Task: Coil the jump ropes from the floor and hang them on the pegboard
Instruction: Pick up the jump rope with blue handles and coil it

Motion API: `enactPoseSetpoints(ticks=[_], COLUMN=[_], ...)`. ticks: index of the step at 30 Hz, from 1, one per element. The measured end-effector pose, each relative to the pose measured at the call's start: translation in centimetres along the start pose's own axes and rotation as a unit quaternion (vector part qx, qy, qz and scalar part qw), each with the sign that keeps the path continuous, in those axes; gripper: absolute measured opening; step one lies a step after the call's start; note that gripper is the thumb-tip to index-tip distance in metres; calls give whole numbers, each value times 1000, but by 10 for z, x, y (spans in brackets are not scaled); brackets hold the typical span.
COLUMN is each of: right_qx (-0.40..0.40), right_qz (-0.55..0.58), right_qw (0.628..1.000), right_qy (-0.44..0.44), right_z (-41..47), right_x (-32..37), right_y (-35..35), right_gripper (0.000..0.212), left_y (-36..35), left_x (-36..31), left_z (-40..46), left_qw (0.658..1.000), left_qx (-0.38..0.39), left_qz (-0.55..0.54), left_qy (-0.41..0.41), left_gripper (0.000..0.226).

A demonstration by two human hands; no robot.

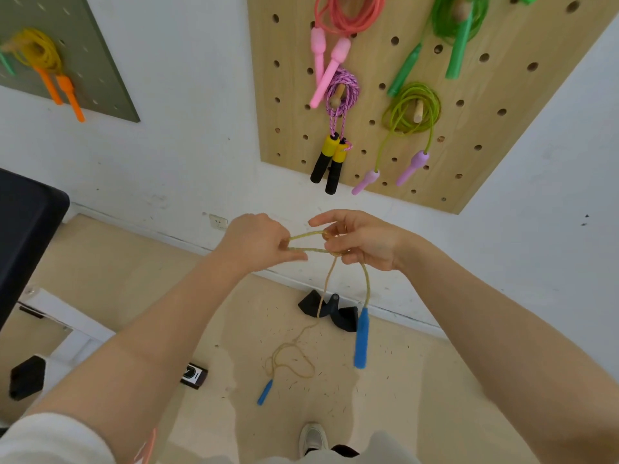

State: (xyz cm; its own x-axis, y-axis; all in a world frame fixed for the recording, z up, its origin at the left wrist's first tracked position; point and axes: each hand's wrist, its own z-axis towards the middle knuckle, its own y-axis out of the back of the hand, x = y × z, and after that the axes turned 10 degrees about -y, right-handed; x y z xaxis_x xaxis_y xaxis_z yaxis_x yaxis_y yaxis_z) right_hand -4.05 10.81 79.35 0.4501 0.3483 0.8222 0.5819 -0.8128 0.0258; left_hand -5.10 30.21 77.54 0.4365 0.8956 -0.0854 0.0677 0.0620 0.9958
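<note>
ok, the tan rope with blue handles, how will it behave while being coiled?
Probably floppy: the tan rope sags from the right hand and lies in loose curls on the floor. The hanging blue handle likely swings and tugs the loops. The left hand pinching a strand suggests loops slip unless held.

Bright even indoor light, soft faint shadows, wide-angle bending at edges, slight overall softness

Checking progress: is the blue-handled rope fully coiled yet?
No. The rope has one loop between the hands; one blue handle dangles, the other lies on the floor.

Head camera looks down, close above hands.
</note>
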Motion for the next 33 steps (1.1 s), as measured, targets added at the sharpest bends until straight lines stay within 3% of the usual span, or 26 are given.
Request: enactPoseSetpoints(ticks=[2,5,7,9,12,16,17,19,22,24,26,28,30,33], right_qx=[-26,-78,-100,-115,-136,-177,-181,-184,-184,-182,-184,-181,-166,-113], right_qz=[-37,-60,-19,-22,-40,-31,20,114,123,97,81,73,75,113], right_qw=[999,995,995,993,989,982,981,974,974,977,979,980,982,986], right_qy=[-15,-13,-11,-24,-46,-58,-61,-58,-56,-49,-39,-34,-40,-42], right_z=[-1,-4,-5,-4,3,11,11,13,15,15,15,15,14,13], right_x=[-1,-3,-6,-7,-5,-7,-8,-12,-14,-14,-13,-13,-16,-22], right_y=[2,7,12,10,0,-1,-1,1,3,3,4,8,15,26], right_gripper=[41,35,27,12,5,13,14,15,16,19,21,19,16,15], left_y=[-2,-9,-16,-22,-24,-30,-33,-37,-34,-34,-38,-39,-40,-40], left_x=[-1,4,4,-2,-19,-40,-45,-57,-76,-85,-91,-93,-92,-88], left_z=[0,1,2,8,21,17,15,11,9,11,13,16,18,28], left_qw=[992,898,816,736,569,358,329,352,408,475,558,598,608,540], left_qx=[-7,-79,-115,-150,-195,-105,-93,-84,-39,-28,-66,-111,-155,-222], left_qz=[-125,-421,-537,-612,-733,-848,-855,-842,-853,-836,-784,-747,-729,-759], left_qy=[33,103,182,248,319,377,389,400,323,273,264,268,272,289], left_gripper=[49,21,12,18,21,20,22,23,33,38,37,32,28,26])
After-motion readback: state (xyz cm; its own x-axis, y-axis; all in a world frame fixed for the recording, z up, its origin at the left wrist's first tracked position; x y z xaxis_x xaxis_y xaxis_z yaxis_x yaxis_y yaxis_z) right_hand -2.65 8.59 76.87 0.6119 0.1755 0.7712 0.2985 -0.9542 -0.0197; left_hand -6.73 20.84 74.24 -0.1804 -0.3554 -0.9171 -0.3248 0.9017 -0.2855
